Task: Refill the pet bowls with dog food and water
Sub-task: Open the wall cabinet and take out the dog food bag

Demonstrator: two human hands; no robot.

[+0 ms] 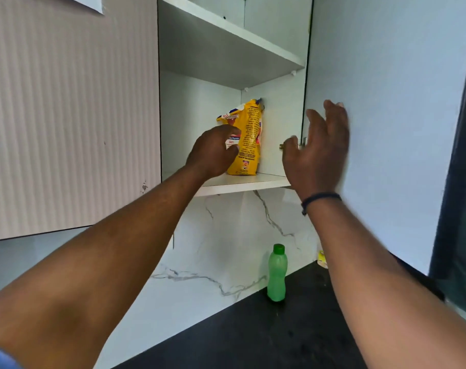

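A yellow dog food bag (249, 139) stands upright on the lower shelf (242, 182) of an open wall cabinet. My left hand (213, 153) is curled against the bag's left side, its fingers partly covering the label. My right hand (317, 153) is spread open just to the right of the bag, in front of the cabinet's side panel and the open door (386, 102), holding nothing. A green bottle (276, 272) with a green cap stands on the dark countertop (266, 336) below. No pet bowls are in view.
The upper shelf (226, 49) of the cabinet holds nothing visible. A closed ribbed cabinet door (66, 115) is to the left. A white marble-patterned backsplash (226, 249) runs behind the counter. A small yellow object (322, 258) sits at the counter's back right.
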